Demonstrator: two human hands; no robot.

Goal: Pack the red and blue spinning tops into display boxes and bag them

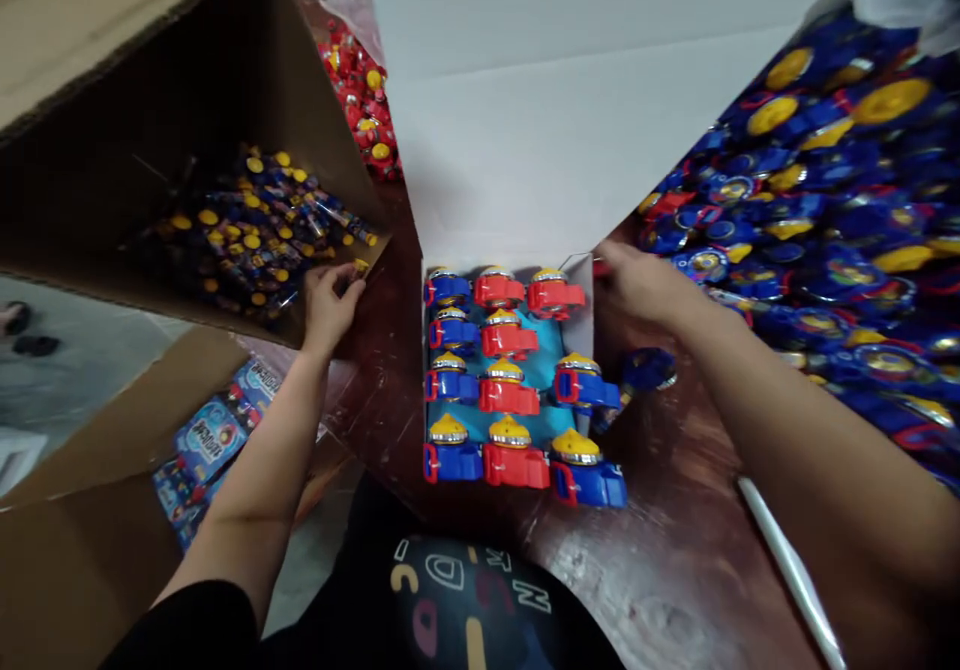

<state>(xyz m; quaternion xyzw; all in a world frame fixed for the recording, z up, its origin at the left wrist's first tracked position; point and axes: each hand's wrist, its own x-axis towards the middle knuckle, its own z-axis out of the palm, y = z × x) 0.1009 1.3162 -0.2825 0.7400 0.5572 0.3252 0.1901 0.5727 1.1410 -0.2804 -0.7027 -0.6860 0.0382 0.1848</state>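
Note:
My left hand (332, 308) is at the lip of a brown carton (337, 165), its fingers pinched on a small yellow-capped tube (361, 267). Many similar tubes (262, 220) lie in a heap inside that carton. My right hand (645, 285) is closed beside the upper right corner of a white display box (583, 335); a bit of red shows at its fingertips, but what it holds is hidden. Rows of watch-like plastic toys with yellow tops and silver rims sit in the box, among them a red toy (510, 388) and a blue toy (589, 470). Light blue lining shows between them.
Blue toys (817, 240) form a large heap at right, and red ones (364, 100) lie behind the carton. The box's white lid (517, 150) stands raised. One loose blue toy (649, 368) and a white rod-like object (791, 565) lie on the dark table (697, 530). Printed packs (214, 440) fill another carton.

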